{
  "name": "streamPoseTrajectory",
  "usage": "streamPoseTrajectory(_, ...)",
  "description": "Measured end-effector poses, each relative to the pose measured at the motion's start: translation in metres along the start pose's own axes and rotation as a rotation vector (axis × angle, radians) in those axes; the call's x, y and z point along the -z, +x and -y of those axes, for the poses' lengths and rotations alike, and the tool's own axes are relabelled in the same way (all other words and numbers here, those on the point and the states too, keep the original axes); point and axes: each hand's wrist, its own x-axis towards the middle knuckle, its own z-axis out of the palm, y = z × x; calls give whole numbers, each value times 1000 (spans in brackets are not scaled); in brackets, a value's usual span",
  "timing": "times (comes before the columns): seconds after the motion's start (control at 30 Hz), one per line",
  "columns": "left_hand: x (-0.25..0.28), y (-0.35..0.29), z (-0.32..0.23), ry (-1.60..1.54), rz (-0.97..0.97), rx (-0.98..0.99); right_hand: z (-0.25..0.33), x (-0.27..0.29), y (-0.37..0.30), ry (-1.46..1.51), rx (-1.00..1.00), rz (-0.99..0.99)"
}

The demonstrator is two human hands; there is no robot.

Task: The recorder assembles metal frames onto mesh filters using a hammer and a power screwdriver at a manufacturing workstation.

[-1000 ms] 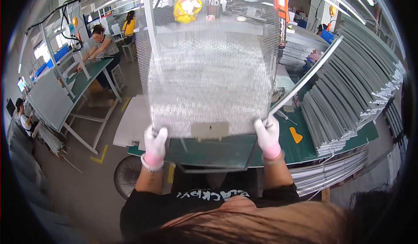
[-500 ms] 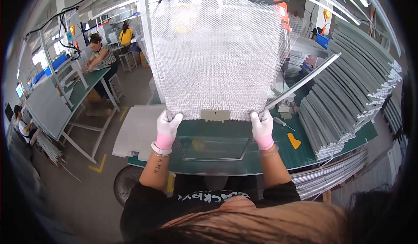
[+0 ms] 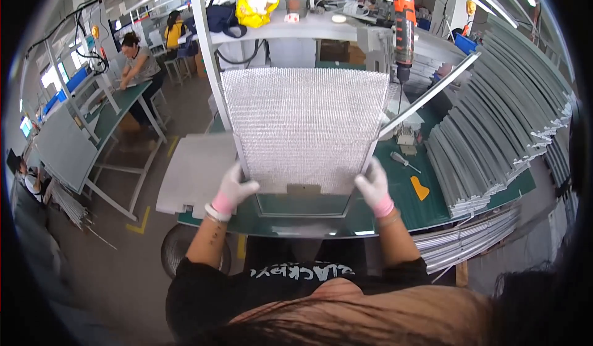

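Observation:
A silvery mesh sheet (image 3: 309,123) lies over a rectangular metal frame (image 3: 302,215), whose near end shows below it. A small grey plate (image 3: 303,189) sits at the sheet's near edge. My left hand (image 3: 233,191), in a white glove with a pink cuff, is at the near left corner, its thumb over the mesh. Gloved alike, my right hand (image 3: 374,190) is at the near right corner, fingers along the side and thumb inward. Both hands look closed round the sheet's edges, though slightly blurred; the fingers' undersides are hidden.
A screwdriver (image 3: 404,162) and a yellow-orange piece (image 3: 419,188) lie on the green table (image 3: 432,201). An orange power driver (image 3: 404,31) hangs above. Grey strips (image 3: 494,130) are stacked at right; pale sheets (image 3: 196,173) lie at left. A co-worker (image 3: 139,65) stands at another table.
The mesh sheet has come down and toward me, uncovering the shelf behind it. My hands have shifted from its near edge to its near side corners and moved slightly lower.

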Motion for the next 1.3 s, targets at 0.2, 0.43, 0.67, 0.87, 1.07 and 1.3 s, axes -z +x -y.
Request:
streamPoseTrajectory(0.2, -18, 35, -65, -63, -230, -59, 48, -14, 45, -273, -86, -271)
streamPoseTrajectory(0.43, -29, 23, -57, -148, -311, -147, 33, -13, 29, -182, 33, -269)
streamPoseTrajectory(0.67, -21, -20, -6, -98, -319, -36, 12, -22, -14, -149, 24, -174)
streamPoseTrajectory(0.87, -30, -34, 16, -59, -291, 62, -19, -25, -31, -174, -95, -195)
streamPoseTrajectory(1.07, -20, -39, 29, 6, -194, 120, -17, -20, -34, -296, -1, -229)
streamPoseTrajectory(1.3, -8, 14, -69, -223, -37, -173, 61, -5, 25, 90, -155, -122)
